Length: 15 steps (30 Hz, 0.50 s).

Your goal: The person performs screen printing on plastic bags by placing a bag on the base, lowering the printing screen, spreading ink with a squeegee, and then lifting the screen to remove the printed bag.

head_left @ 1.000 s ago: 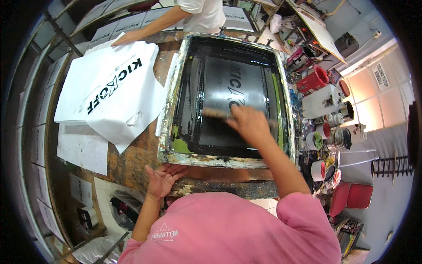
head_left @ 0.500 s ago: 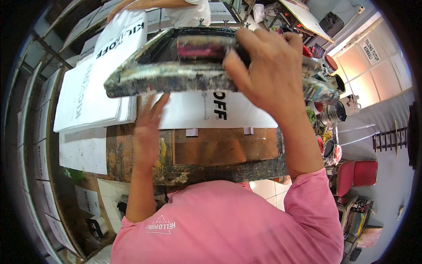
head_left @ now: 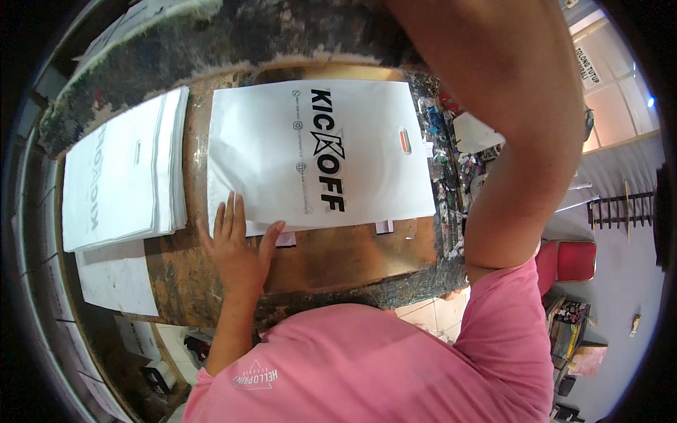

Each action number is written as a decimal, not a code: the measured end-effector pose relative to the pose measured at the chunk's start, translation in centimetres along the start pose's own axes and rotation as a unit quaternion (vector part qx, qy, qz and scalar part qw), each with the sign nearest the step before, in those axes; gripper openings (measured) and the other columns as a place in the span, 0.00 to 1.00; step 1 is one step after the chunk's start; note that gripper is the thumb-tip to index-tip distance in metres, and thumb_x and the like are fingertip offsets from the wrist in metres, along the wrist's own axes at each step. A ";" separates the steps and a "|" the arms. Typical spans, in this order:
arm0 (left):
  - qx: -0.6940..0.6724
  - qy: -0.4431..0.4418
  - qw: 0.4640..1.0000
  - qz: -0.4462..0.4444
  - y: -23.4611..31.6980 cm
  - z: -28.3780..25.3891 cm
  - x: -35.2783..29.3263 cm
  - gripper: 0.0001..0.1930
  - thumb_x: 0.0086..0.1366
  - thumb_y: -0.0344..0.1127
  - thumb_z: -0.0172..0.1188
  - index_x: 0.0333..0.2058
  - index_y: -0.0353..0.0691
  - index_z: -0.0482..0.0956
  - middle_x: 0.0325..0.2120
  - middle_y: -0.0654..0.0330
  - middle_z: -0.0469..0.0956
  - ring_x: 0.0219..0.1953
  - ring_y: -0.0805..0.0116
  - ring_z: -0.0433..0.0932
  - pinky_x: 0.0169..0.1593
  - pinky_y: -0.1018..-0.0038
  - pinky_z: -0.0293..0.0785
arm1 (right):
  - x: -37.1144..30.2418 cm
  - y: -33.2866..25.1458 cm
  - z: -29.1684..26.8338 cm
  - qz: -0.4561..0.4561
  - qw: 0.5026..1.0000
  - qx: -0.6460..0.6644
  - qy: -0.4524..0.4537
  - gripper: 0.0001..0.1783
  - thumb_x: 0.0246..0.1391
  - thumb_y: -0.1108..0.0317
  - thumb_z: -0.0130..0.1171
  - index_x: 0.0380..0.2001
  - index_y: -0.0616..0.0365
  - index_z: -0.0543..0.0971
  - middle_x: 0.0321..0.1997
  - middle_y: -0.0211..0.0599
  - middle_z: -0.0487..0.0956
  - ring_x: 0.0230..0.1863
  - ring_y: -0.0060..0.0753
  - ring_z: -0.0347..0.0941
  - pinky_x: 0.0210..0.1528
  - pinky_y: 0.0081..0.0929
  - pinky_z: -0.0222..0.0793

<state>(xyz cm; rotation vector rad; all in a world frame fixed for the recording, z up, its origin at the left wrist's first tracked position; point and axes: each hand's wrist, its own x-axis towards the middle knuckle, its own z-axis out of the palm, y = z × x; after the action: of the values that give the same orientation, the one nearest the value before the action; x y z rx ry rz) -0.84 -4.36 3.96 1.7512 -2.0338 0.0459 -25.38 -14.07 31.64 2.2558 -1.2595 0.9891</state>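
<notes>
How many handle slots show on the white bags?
2: one slot near the right edge of the single bag, another slot atop the left stack; more may be hidden there.

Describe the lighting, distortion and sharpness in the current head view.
Head view: the corners go black and the table bows along its near edge; same head view: a coppery sheen lies on it just this side of the white bag, whose large lettering looks crisp.

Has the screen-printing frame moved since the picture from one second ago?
Yes, upward: the frame, lying over the worktable then, is now raised above it, baring the white bag.
</notes>
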 end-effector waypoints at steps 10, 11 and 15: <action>-0.232 0.138 0.955 -0.126 0.2 -4.4 6.0 0.18 0.69 0.36 0.65 0.53 0.32 0.83 0.41 0.51 0.86 0.37 0.66 0.81 0.42 0.70 0.77 | 0.8 0.0 -0.3 0.048 0.999 -0.002 -0.017 0.20 0.56 0.57 0.52 0.28 0.67 0.79 0.21 0.45 0.77 0.23 0.39 0.74 0.33 0.38 0.70; -0.261 0.145 0.941 -0.159 -1.0 -4.7 5.5 0.19 0.71 0.37 0.64 0.55 0.32 0.82 0.40 0.52 0.86 0.37 0.67 0.81 0.43 0.70 0.77 | 0.8 -0.5 -0.3 0.052 0.999 -0.001 -0.016 0.20 0.56 0.57 0.51 0.28 0.67 0.79 0.21 0.45 0.77 0.24 0.38 0.74 0.33 0.38 0.70; -0.382 0.126 0.879 -0.256 -6.9 -8.4 5.9 0.17 0.69 0.33 0.66 0.55 0.35 0.83 0.34 0.60 0.85 0.26 0.79 0.75 0.33 0.80 0.73 | 0.9 -2.3 -0.4 0.107 0.994 -0.013 -0.007 0.20 0.57 0.58 0.50 0.30 0.67 0.79 0.22 0.44 0.78 0.24 0.37 0.75 0.33 0.37 0.70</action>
<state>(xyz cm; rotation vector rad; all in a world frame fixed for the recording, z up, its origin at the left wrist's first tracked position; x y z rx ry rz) 7.78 -8.52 11.77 1.5662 -1.1039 -0.5822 -23.24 -13.15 32.58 2.1449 -1.5373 1.0256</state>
